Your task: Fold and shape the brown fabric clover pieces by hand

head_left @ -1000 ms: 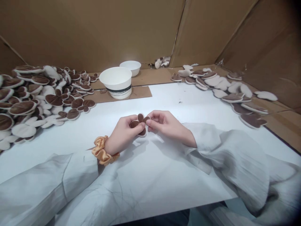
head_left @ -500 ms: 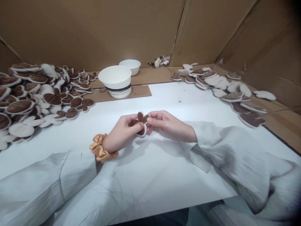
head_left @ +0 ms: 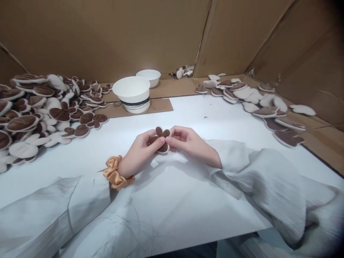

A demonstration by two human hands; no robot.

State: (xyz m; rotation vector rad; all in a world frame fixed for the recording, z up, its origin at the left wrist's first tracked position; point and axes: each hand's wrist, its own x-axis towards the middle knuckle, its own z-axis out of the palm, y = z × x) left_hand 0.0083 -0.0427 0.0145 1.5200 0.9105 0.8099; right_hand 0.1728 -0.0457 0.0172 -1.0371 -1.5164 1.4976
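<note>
Between my two hands, above the white tabletop (head_left: 172, 200), is a small brown plush piece (head_left: 162, 133) with pale edges and rounded petal-like lobes. My left hand (head_left: 143, 148) pinches it from the left, the thumb lying across its middle. From the other side my right hand (head_left: 185, 141) grips it with thumb and fingers, and the two thumb tips nearly meet. Both hands hide parts of the piece. An orange satin scrunchie (head_left: 116, 173) is round my left wrist.
A large heap of brown-and-white plush pieces (head_left: 24, 123) lies at the left. More such pieces (head_left: 254, 95) are spread at the right. A white tub with a black band (head_left: 134, 95) and a white bowl (head_left: 148, 77) stand at the back, before a cardboard wall (head_left: 107, 36).
My right hand has shifted slightly, its thumb now pressing nearer the middle of the plush piece. The piece has turned a little, with its upper lobes showing more fully.
</note>
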